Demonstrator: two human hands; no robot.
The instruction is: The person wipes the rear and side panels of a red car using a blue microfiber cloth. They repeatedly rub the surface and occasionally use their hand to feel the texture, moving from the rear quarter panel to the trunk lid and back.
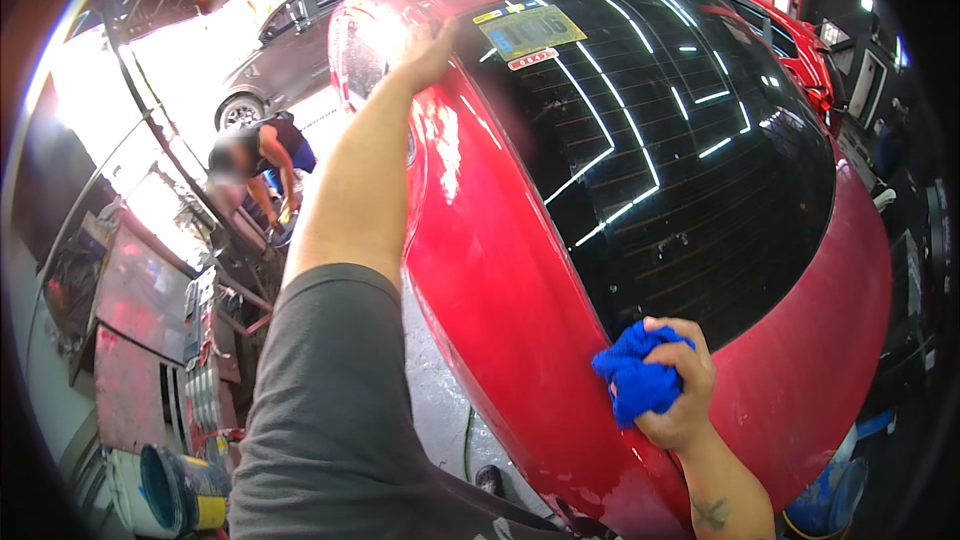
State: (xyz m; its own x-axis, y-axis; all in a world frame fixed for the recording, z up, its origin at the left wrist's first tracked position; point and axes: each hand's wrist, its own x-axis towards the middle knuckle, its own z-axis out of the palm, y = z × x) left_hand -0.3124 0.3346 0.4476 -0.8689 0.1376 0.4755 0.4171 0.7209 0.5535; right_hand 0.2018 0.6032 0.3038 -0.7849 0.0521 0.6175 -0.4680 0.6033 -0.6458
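A red car [470, 270] fills the middle, its dark rear window [690, 170] facing up at me. Reaching far forward, my left hand [428, 58] lies on the painted edge beside the upper left of the glass, fingers stretched out and holding nothing. Bunched in my right hand [685, 395] is a blue cloth [638, 372], the fingers wrapped round it. That hand is at the lower left corner of the window, over the red body panel. Stickers [530, 32] show at the window's upper left.
Off to the left a person [260, 155] bends over near a dark car [310, 25]. Buckets [165, 490] and loose panels [140, 260] stand along the left side. A blue bucket [830, 495] is at the lower right; another red car [800, 60] is behind.
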